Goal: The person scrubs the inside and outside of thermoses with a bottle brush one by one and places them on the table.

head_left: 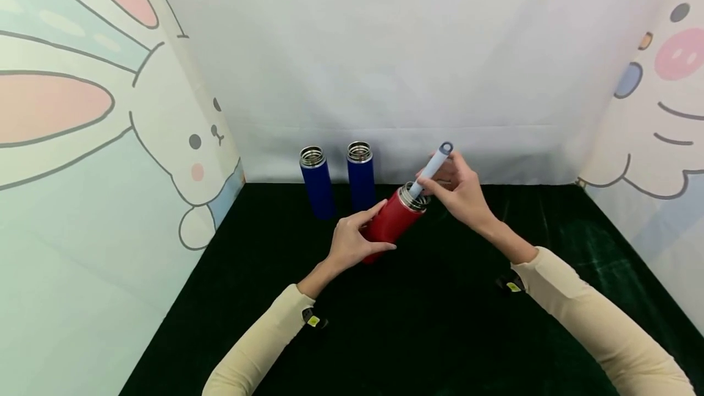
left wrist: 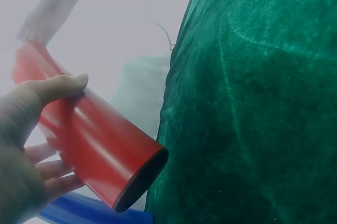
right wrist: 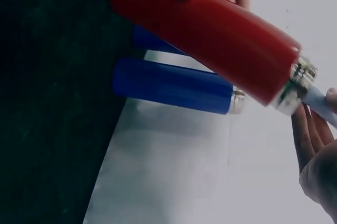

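Note:
My left hand grips a red bottle round its body, thumb on one side and fingers on the other. The bottle tilts, its bare metal mouth toward the upper right and its dark base low in the left wrist view. Between the thumb and fingers of my right hand is a light-blue handle with a round hole at its top end. Its lower end goes into the bottle's mouth and is hidden there, so the tool's head cannot be seen.
Two blue bottles, one on the left and one on the right, stand lidless behind the red one. Dark green cloth covers the table. A pale back wall and printed side walls enclose it.

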The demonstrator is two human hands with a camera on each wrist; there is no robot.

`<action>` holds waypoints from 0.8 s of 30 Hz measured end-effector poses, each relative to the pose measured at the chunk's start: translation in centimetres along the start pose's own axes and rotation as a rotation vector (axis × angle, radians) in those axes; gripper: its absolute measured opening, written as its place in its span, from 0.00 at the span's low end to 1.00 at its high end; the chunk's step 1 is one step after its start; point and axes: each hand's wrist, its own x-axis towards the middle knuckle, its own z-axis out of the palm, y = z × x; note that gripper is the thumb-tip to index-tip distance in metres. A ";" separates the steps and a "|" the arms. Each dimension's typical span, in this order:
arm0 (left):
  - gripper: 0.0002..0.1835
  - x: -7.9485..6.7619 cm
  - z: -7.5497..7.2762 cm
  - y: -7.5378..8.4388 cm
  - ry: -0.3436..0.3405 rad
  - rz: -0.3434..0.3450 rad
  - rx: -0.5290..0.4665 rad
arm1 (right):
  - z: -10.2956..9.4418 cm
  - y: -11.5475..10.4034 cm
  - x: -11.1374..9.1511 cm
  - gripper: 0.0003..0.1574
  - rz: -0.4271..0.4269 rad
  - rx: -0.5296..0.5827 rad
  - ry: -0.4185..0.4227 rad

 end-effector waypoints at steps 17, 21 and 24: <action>0.49 0.4 0.6 0.1 -0.017 -0.017 -0.050 | 0.3 -0.4 -0.6 0.35 -0.024 -0.121 -0.127; 0.49 0.3 0.5 0.1 -0.007 -0.023 -0.069 | 0.6 -0.6 -0.6 0.35 -0.024 -0.089 -0.103; 0.49 0.2 0.4 0.1 -0.005 -0.032 -0.080 | 0.7 -0.6 -0.5 0.36 -0.029 -0.068 -0.083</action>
